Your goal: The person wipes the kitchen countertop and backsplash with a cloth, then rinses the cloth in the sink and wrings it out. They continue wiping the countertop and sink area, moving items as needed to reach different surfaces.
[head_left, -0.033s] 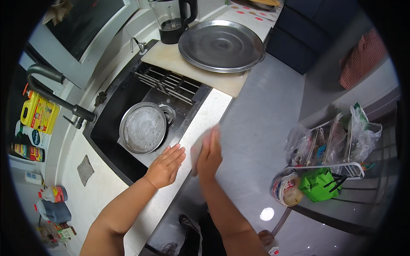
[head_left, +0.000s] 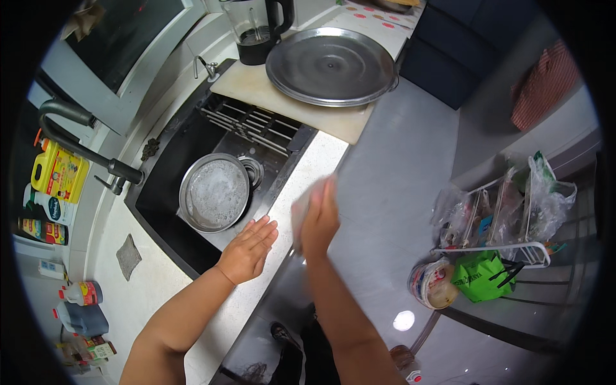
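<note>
My right hand (head_left: 323, 221) is closed round a flat, pale grey cloth (head_left: 300, 218), blurred by motion, over the counter's front edge. My left hand (head_left: 249, 249) rests palm down near the sink's front rim, fingers stretched out, holding nothing. Beyond it, in the dark sink (head_left: 157, 208), sits a round metal pan (head_left: 181, 196) full of foamy water (head_left: 215, 192). The drain strainer (head_left: 253, 172) shows beside the pan.
A wire rack (head_left: 250, 131) spans the sink's far end. Behind it, a large round metal lid (head_left: 330, 67) lies on a cutting board (head_left: 247, 83) beside a blender (head_left: 255, 38). Left are a black faucet (head_left: 70, 141), grey scouring pad (head_left: 128, 257) and several bottles. A bag rack (head_left: 494, 250) stands right.
My right hand has shifted slightly up and to the right with the cloth. My left hand stays in place.
</note>
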The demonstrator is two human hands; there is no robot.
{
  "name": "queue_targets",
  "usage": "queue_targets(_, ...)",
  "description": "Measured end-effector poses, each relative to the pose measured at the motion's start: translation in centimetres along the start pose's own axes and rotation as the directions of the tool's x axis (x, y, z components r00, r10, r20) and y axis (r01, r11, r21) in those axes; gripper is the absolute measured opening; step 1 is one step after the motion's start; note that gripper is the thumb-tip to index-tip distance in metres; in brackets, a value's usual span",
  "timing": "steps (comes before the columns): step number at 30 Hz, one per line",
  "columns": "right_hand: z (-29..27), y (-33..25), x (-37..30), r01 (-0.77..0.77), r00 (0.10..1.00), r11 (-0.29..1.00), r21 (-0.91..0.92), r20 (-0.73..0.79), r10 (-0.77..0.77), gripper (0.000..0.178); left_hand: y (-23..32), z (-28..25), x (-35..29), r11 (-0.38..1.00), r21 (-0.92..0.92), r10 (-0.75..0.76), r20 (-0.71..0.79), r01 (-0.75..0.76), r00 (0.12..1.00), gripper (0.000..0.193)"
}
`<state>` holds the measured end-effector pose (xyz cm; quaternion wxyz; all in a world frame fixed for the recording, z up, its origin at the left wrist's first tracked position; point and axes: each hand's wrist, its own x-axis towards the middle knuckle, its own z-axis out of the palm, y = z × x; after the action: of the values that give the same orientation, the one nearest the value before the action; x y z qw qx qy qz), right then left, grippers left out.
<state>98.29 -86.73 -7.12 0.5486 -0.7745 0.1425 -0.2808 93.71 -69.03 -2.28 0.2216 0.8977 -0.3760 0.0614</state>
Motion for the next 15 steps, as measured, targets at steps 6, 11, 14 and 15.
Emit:
queue_targets(6,0.7,3.0,7.8,-0.303,0.952,0.882,0.360,0.078,0.295,0.050,0.2,0.6,0.7,1.000,0.021,0.001,0.019,-0.002,1.000,0.039)
queue_targets(11,-0.9,0.2,-4.1,-0.171,0.981,0.918,0.358,0.150,0.124,0.064,0.3,-0.2,0.3,0.998,0.063,-0.010,0.072,0.006,0.997,0.041)
queue_targets(14,-0.2,0.9,-1.9,-0.164,0.979,0.951,0.263,0.164,0.124,0.063,0.0,-0.3,0.8,0.998,0.062,0.010,0.094,-0.016,0.996,0.043)
queue_targets(15,0.7,1.7,0.2,-0.095,0.994,0.962,0.256,0.071,0.080,0.062,0.0,0.0,0.9,0.998,0.049,0.020,0.098,-0.025,0.995,0.044)
